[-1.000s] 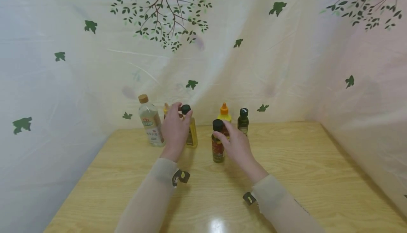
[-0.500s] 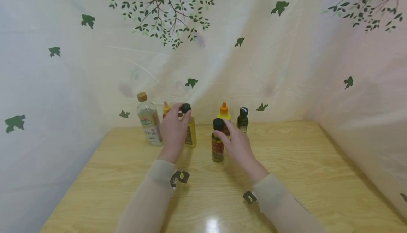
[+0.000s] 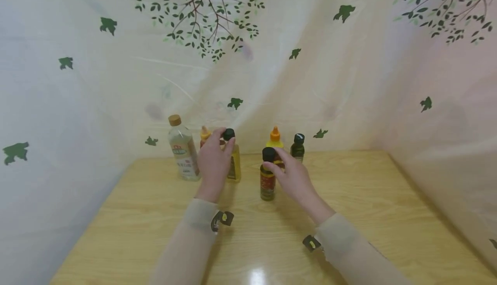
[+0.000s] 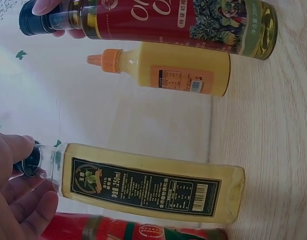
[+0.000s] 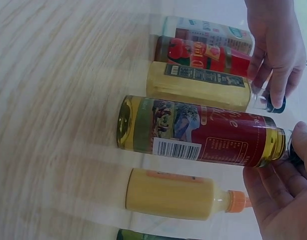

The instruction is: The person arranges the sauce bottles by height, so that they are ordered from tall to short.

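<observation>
My left hand (image 3: 213, 159) pinches the dark cap of a flat-sided bottle of pale yellow oil (image 4: 143, 182), thumb on one side and fingers on the other. To its right, my right hand (image 3: 293, 177) grips the black cap and neck of an olive oil bottle (image 5: 193, 131) with a dark red label. Both bottles are upright, and the olive oil bottle is nearer to me. In the right wrist view, the thumb and curled fingers meet round its neck, partly hiding the cap.
A large clear bottle with a brown cap (image 3: 184, 155) stands left of the left hand. Behind that hand is a red squeeze bottle (image 5: 193, 55), partly hidden. A yellow squeeze bottle (image 4: 178, 70) and a small dark green bottle (image 3: 297, 148) stand behind the right hand on the wooden table (image 3: 369, 216).
The head view shifts slightly. Both hands keep their hold on the same two bottles, with no clear movement of the bottles on the table.
</observation>
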